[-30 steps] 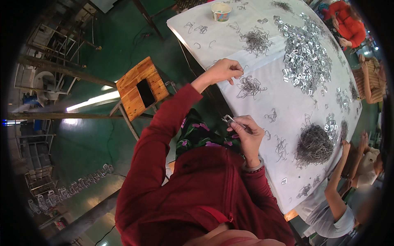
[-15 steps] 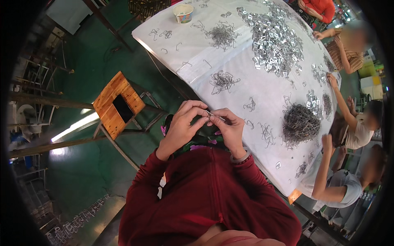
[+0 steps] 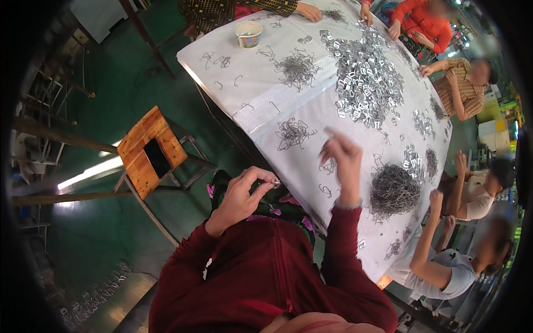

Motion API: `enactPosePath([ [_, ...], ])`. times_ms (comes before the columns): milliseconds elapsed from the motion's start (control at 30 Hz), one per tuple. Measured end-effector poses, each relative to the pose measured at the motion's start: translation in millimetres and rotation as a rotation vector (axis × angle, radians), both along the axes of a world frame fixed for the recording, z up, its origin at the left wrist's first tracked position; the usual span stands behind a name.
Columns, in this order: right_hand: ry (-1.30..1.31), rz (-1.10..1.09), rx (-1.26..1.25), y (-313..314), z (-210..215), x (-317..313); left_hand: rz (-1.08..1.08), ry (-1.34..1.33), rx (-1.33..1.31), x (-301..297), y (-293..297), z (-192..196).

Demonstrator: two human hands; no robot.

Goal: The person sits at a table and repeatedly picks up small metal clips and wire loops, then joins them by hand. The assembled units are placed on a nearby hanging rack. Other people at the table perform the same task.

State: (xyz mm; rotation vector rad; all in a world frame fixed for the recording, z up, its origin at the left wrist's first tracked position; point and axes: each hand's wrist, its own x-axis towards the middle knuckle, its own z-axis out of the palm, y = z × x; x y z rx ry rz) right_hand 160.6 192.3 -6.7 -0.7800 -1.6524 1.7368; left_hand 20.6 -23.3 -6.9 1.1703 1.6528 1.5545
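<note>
Over the lap, at the near edge of the white-covered table [image 3: 261, 83], the left hand [image 3: 241, 197] pinches a small metal clip [image 3: 276, 183] between thumb and fingertips. It looks light, stiff and springy, likely slippery, so a fingertip pinch across its flat sides seems best. Out over the cloth, the right hand [image 3: 341, 158] hangs loosely open, holding nothing, blurred, between a small tangle of wire hooks [image 3: 294, 133] and a dark wire heap [image 3: 394, 191]. Farther off lies a heap of shiny clips [image 3: 363, 80].

A wooden stool [image 3: 149, 151] stands on the green floor [image 3: 111, 222] beside the table; a paper cup [image 3: 249, 33] sits at its far end.
</note>
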Motion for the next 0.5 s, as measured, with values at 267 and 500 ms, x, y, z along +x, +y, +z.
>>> enactPosePath([
  [267,-0.577,-0.576,1.018,209.4,-158.8,-13.1,-0.072,0.018,-0.066,4.8,-0.9,8.7],
  [500,-0.806,-0.31,0.668,177.2,-126.8,-2.2,-0.012,-0.079,-0.048,7.4,-6.5,1.7],
])
